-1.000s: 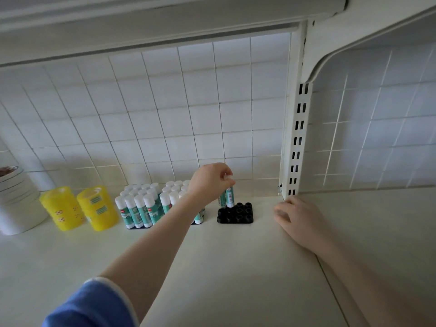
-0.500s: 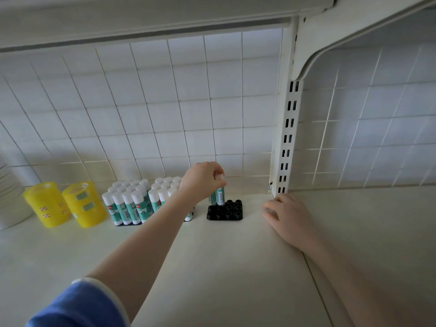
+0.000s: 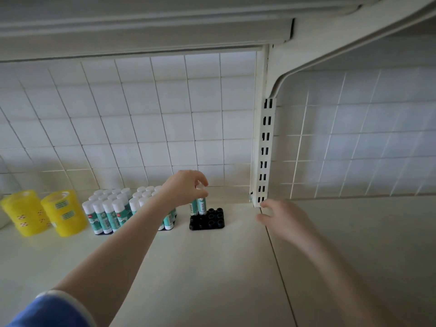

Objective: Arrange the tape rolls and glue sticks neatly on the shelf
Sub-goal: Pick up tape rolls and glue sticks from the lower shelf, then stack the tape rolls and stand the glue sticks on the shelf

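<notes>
From the head camera, the left hand (image 3: 182,188) pinches the white cap of a glue stick (image 3: 202,204) that stands in the back corner of a black tray (image 3: 213,220) on the shelf (image 3: 188,267). More glue sticks (image 3: 113,210) stand packed together just left. Two yellow tape rolls (image 3: 44,212) sit farther left. The right hand (image 3: 286,220) hangs over the shelf with loose, spread fingers, holding nothing.

You're at a shop display shelf (image 3: 212,267): slotted metal upright (image 3: 265,152) w/ bracket, wire-grid back panel (image 3: 141,119), glue sticks (image 3: 111,208) racked in multiples, stacked yellow tape rolls (image 3: 63,212).
</notes>
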Demonstrator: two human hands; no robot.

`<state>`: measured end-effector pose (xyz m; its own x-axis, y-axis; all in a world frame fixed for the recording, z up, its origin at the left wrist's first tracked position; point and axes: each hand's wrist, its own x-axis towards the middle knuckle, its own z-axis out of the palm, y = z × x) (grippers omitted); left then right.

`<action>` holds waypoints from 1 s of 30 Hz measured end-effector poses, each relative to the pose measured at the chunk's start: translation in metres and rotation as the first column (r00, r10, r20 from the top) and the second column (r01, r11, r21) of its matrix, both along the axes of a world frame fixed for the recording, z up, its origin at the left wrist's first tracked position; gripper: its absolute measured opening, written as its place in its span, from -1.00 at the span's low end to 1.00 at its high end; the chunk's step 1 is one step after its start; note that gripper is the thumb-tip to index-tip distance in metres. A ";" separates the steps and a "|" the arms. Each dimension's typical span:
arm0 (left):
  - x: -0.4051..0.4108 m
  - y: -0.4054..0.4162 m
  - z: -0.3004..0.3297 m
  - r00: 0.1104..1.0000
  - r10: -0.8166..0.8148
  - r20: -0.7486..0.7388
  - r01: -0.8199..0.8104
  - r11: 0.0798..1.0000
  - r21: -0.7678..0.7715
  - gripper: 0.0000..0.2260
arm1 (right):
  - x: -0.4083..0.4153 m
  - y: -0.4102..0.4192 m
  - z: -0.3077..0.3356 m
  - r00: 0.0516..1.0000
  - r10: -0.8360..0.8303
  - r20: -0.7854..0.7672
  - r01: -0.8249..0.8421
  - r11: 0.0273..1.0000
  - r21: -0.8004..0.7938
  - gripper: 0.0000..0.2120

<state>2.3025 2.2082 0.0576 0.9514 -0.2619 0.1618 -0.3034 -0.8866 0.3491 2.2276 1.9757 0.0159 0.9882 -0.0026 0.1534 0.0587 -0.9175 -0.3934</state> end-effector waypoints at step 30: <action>-0.165 -0.167 -0.047 0.958 -0.127 0.255 0.144 0.988 -0.048 -0.60 | -0.224 -0.189 -0.043 0.784 -0.510 0.354 0.595 0.779 -0.198 -0.77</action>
